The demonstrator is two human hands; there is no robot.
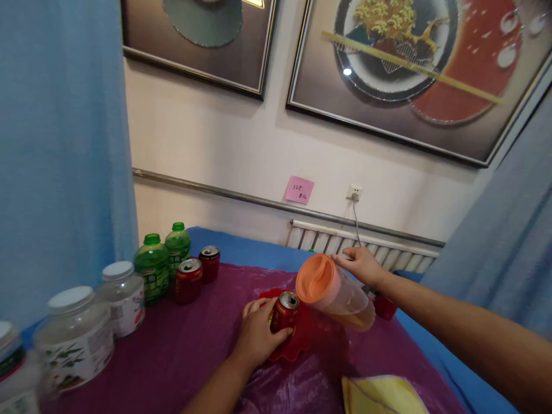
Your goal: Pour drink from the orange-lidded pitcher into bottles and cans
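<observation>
My left hand [256, 333] is wrapped around a red drink can [285, 313], which stands with its opened top up. Beneath the can lies a red scallop-edged dish [290, 348]. My right hand [360, 267] grips a clear plastic pitcher [351, 305] from its far side; its handle is hidden. The pitcher is tilted, its orange lid [317, 279] leaning toward the can's opening and close to it. Yellowish liquid lies along the pitcher's lower side. Whether any liquid is flowing into the can cannot be made out.
Red cans [188, 280], green bottles [152, 269] and clear white-lidded jars [76, 336] line the table's left side. A yellow cloth [383, 395] lies at the front. Purple plastic sheeting [172, 356] covers the table. Behind are a radiator [297, 237] and a socket [355, 192].
</observation>
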